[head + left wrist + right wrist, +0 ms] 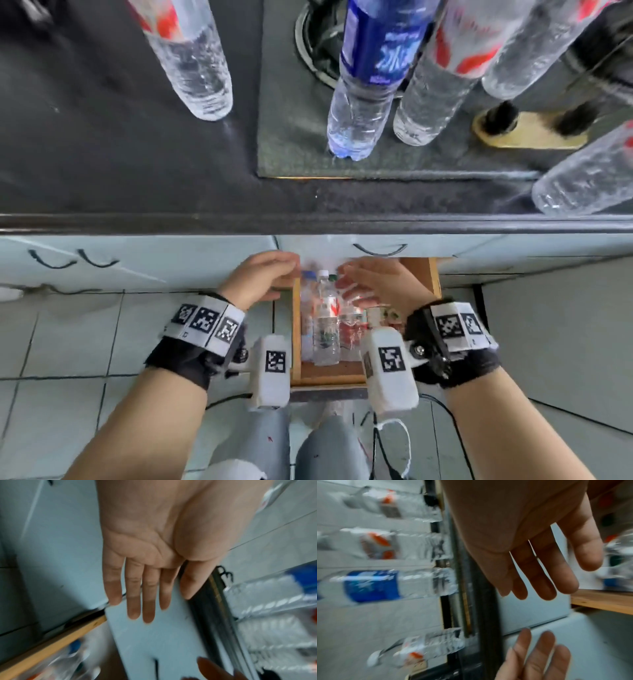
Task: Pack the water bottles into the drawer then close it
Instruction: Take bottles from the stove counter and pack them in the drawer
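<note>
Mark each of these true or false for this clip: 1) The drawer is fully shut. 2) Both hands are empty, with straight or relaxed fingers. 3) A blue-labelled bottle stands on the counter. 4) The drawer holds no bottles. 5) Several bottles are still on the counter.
1) False. The drawer stands pulled out below the counter.
2) True. The left hand and the right hand hold nothing; their fingers are extended.
3) True. The blue-labelled bottle stands upright there.
4) False. Bottles already lie inside, one of them a red-labelled bottle.
5) True. Besides the blue one, clear bottles such as the leftmost bottle remain unpacked.
</note>
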Available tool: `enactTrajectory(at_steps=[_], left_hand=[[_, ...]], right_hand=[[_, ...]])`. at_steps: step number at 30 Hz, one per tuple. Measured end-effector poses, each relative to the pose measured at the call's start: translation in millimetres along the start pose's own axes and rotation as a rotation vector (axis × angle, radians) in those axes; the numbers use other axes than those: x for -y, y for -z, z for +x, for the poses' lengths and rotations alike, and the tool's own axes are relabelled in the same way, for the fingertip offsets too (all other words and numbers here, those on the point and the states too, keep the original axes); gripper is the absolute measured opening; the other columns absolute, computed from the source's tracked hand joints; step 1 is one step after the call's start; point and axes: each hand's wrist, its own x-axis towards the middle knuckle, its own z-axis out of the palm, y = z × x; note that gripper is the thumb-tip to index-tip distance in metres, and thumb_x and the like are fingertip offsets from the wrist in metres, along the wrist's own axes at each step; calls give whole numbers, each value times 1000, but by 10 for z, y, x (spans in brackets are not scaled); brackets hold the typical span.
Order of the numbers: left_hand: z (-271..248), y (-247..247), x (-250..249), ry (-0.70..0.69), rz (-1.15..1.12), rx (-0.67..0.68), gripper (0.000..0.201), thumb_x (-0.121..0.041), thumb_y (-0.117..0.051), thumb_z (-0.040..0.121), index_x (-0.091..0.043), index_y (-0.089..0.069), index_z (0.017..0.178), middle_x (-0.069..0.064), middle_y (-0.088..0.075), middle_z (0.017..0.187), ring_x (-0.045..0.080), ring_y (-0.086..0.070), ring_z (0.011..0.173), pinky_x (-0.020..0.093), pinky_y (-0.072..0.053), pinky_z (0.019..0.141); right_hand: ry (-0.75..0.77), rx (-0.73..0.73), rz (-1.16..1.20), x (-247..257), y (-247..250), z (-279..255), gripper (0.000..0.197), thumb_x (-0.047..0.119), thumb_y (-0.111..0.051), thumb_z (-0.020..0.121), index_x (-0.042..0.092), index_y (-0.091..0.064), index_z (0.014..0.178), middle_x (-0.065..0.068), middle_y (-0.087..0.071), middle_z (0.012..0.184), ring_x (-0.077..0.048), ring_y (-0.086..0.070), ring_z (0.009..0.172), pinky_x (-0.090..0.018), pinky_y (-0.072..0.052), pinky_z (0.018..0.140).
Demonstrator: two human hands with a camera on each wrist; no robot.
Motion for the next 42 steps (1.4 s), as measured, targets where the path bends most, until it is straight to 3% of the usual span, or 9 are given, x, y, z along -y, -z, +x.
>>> enactTrajectory(at_steps=[8, 10, 12, 17, 21, 25, 29, 36, 42], left_hand=[[-504, 870, -909, -229, -72, -141, 19, -24, -49, 92, -20, -65, 81, -3, -75, 67, 16, -68, 83, 29, -50, 82], [-433, 1031, -1074, -311, -289, -378, 8, -19, -56, 87, -19, -58, 94, -1, -70, 83, 14, -66, 84, 38, -51, 92], [-299, 1149, -1220, -412, -431, -542, 50, -19, -64, 80, -16, -42, 125, 6, -56, 117, 15, -59, 105, 41, -46, 103], [-41, 1253, -1540, -636, -407, -556, 104, -15, -74, 71, -18, -6, 149, 8, -26, 155, 15, -35, 138, 29, -33, 110], [98, 1242, -1592, -652, -243, -677, 102, -37, -73, 63, -11, -22, 147, 6, -45, 134, 12, -53, 117, 26, -40, 107], [185, 1134, -1556, -645, 51, -826, 75, -36, -73, 71, -10, -42, 134, 11, -47, 126, 18, -50, 117, 19, -41, 97], [171, 1060, -1655, -656, -139, -709, 62, -17, -76, 72, -18, -27, 110, -2, -47, 112, 7, -50, 99, 1, -42, 70], [-220, 656, -1346, -721, -221, -692, 71, -16, -81, 66, -14, -37, 122, -7, -53, 106, 0, -58, 92, 8, -46, 79], [-789, 117, -908, -770, -325, -538, 58, -8, -78, 68, -25, -46, 113, -16, -60, 102, -15, -62, 83, 5, -49, 73]], right_hand=[[407, -457, 56, 1010, -59, -189, 9, 12, -62, 85, 14, -55, 91, -2, -60, 74, -9, -60, 60, -30, -53, 67], [515, -685, 51, 1116, -41, -114, 37, 17, -71, 77, 15, -47, 104, -5, -55, 87, -16, -56, 77, -37, -53, 77], [606, -751, -5, 1208, -31, -29, 64, 20, -77, 71, 13, -41, 123, -7, -50, 109, -14, -50, 94, -30, -47, 89], [799, -630, 33, 1434, -64, 160, 90, 20, -78, 61, 9, -28, 136, -1, -50, 129, -2, -53, 114, -21, -43, 101], [790, -668, 71, 1488, -83, 241, 89, 19, -75, 63, 4, -28, 137, -10, -52, 129, -19, -55, 116, -39, -43, 106], [757, -679, 76, 1475, -39, 239, 80, 13, -76, 65, 5, -33, 132, 2, -54, 115, -9, -57, 101, -28, -44, 98], [756, -651, 8, 1449, 17, 197, 78, 13, -78, 64, 5, -36, 130, 2, -54, 114, -12, -56, 102, -32, -46, 96], [799, -437, -52, 1217, 77, -115, 85, 25, -78, 49, 2, -43, 122, -14, -61, 116, -25, -61, 105, -44, -51, 94], [694, -133, 13, 826, 316, -560, 64, 5, -75, 59, 8, -51, 118, -4, -66, 102, -14, -65, 92, -27, -56, 80]])
